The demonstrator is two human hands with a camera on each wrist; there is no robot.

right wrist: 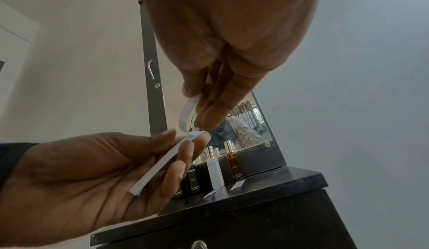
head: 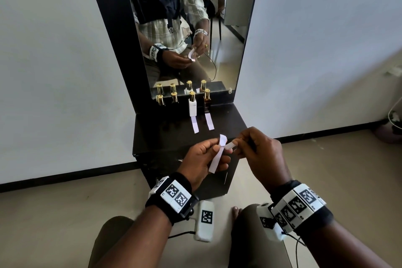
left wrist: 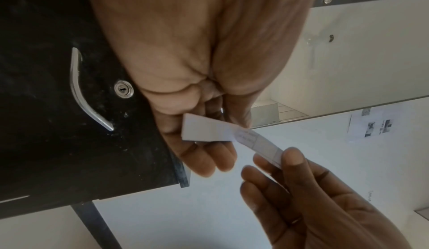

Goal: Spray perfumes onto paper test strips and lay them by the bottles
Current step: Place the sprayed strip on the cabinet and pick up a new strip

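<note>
Four gold-capped perfume bottles stand at the back of the black dresser top point(head: 165, 135): two dark ones point(head: 160, 100) on the left, a white one point(head: 192, 107) and an amber one point(head: 206, 101). A laid paper strip point(head: 195, 125) lies in front of the white bottle and another laid strip point(head: 209, 122) in front of the amber one. Above the dresser's front edge my left hand point(head: 214, 153) holds a small bundle of white strips point(head: 216, 160) between thumb and fingers. My right hand point(head: 236, 144) pinches the end of one strip point(left wrist: 257, 143), which curls away from the bundle point(right wrist: 153, 172).
A mirror point(head: 189, 28) in a black frame rises behind the bottles and reflects them and the person. The dresser front carries a metal handle point(left wrist: 80, 91) and a lock point(left wrist: 123, 91). White walls flank the dresser. My knees and a white tagged device point(head: 205, 221) are on the floor below.
</note>
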